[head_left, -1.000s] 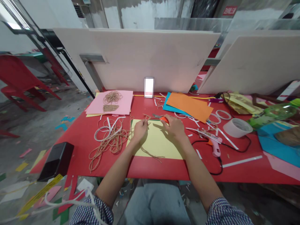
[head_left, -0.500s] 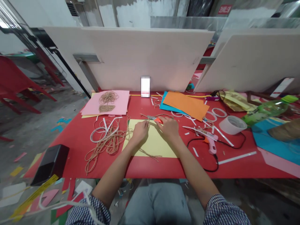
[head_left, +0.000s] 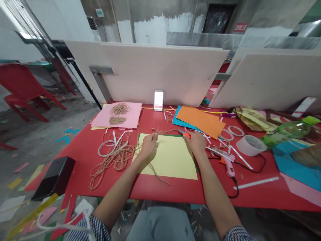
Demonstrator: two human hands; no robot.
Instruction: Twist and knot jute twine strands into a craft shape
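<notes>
My left hand (head_left: 148, 146) is closed, pinching a length of brown twine (head_left: 155, 172) at the upper left corner of a yellow paper sheet (head_left: 170, 157). The twine trails down across the sheet toward the table's front edge. My right hand (head_left: 197, 142) is closed on orange-handled scissors (head_left: 185, 134), whose blades point left, at the sheet's upper right corner. A short piece of twine (head_left: 164, 131) lies just beyond the sheet between both hands.
The red table (head_left: 82, 147) holds a tangled twine pile (head_left: 115, 157), pink paper (head_left: 120, 115) with coiled twine, orange paper (head_left: 200, 117) over blue paper, a pink glue gun (head_left: 228, 164) with a black cord, a tape roll (head_left: 250, 144), a green bottle (head_left: 291, 132) and a black box (head_left: 54, 177).
My right hand with the scissors has moved right, away from my left hand. The left hand keeps its pinch on the twine. The camera tilted up a little.
</notes>
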